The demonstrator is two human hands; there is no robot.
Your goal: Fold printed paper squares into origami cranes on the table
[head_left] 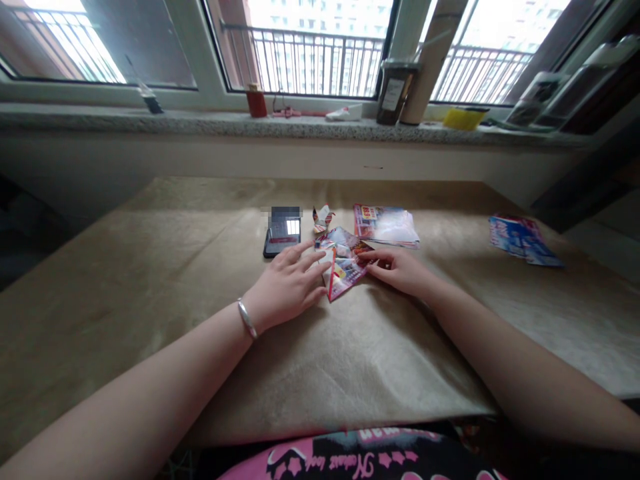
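Note:
A folded sheet of colourful printed paper (345, 263) lies on the table between my hands. My left hand (295, 280), with a silver bangle on its wrist, rests on the sheet's left part, fingers spread. At the sheet's right corner, my right hand (395, 267) pinches the edge between thumb and fingers. Just beyond the sheet stands a small folded paper figure (323, 219). A black phone (283, 233) lies flat to the left of that figure, near my left fingertips.
A stack of printed leaflets (387, 225) lies behind my right hand. More blue leaflets (525, 240) are fanned out at the table's right side. On the stone windowsill (210, 123) stand a red container (257, 101), a dark lidded jar (395, 93) and a yellow object (464, 119).

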